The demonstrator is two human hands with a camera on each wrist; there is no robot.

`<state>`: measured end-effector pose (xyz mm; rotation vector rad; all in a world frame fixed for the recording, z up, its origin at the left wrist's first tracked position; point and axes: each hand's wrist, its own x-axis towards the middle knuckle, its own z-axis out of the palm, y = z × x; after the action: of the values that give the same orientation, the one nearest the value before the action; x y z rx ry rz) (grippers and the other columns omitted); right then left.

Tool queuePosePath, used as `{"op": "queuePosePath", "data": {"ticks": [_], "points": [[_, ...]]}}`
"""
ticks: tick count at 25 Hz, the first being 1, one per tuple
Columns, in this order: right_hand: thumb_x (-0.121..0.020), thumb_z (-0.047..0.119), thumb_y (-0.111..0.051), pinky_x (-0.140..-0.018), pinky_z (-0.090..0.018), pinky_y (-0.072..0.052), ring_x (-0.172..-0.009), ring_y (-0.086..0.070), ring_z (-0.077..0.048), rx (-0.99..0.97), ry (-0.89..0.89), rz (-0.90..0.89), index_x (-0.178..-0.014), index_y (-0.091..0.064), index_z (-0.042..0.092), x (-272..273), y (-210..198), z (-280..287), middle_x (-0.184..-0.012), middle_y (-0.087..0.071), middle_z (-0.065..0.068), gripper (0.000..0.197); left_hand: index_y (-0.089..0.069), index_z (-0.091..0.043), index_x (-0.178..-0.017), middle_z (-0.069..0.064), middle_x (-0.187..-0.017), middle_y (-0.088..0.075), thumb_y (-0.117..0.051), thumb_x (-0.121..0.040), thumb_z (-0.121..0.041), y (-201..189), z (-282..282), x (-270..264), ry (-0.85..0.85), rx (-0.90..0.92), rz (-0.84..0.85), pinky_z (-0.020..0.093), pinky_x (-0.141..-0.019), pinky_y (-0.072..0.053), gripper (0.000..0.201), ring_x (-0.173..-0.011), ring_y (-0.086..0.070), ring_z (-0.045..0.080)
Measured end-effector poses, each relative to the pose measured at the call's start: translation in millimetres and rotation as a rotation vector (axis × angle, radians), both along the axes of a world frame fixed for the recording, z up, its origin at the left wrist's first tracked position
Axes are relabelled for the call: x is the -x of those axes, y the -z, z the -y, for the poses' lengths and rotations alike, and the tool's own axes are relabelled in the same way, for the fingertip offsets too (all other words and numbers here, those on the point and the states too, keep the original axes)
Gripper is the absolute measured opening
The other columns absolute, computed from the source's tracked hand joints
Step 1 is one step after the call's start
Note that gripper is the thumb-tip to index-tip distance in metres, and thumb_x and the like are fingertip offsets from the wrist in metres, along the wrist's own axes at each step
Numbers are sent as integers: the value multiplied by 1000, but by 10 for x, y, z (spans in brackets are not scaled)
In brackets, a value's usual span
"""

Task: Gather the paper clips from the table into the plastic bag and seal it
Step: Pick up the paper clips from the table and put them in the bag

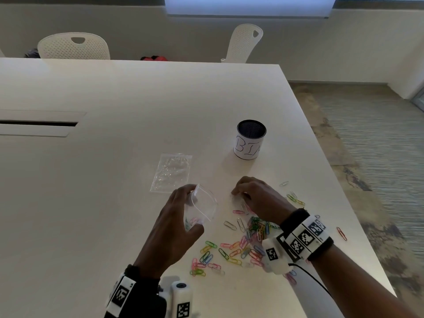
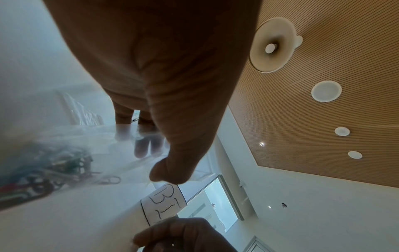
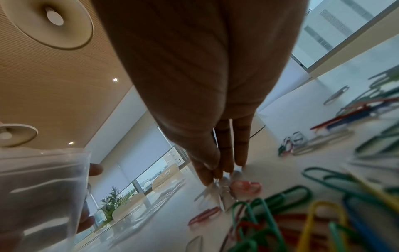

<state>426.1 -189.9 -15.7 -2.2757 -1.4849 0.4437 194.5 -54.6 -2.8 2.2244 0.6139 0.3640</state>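
My left hand holds a small clear plastic bag just above the white table, its mouth gaping toward the right. A few coloured clips lie inside it, seen blurred through the plastic in the left wrist view. Several coloured paper clips are strewn right of the bag and under my right wrist. My right hand is down on the table beyond the pile, its fingertips pinching a silvery clip. The bag stands left of that hand.
A second clear bag lies flat behind my left hand. A black mesh cup labelled BIN stands farther back on the right. Stray clips lie near the table's right edge. Two white chairs stand at the far side.
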Motion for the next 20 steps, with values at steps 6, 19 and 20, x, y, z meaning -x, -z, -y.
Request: {"op": "queuePosePath", "data": {"ticks": [6, 19, 20], "points": [[-105, 10, -53, -86, -21, -57, -101, -65, -8, 143, -105, -78, -115, -75, 14, 73, -173, 295, -122, -66, 5, 25, -40, -36, -142, -14, -123, -53, -80, -81, -15, 8, -5, 8, 5, -4, 3, 18, -79, -54, 76, -108, -59, 12], [-97, 30, -67, -87, -23, -54, -106, -55, -7, 89, -198, 62, -109, -71, 24, 331, -12, 328, -120, -64, 8, 14, -41, -31, -144, -9, -123, -55, -81, -80, -14, 0, 2, -10, 12, -24, -8, 17, -79, -51, 76, -108, -58, 15], [-98, 29, -66, -84, -22, -54, -105, -56, -7, 98, -187, 80, -109, -71, 24, 293, -39, 362, -119, -64, 8, 13, -41, -32, -143, -10, -123, -55, -81, -80, -14, 1, -1, -2, 11, -25, -6, 18, -80, -51, 77, -108, -58, 15]]}}
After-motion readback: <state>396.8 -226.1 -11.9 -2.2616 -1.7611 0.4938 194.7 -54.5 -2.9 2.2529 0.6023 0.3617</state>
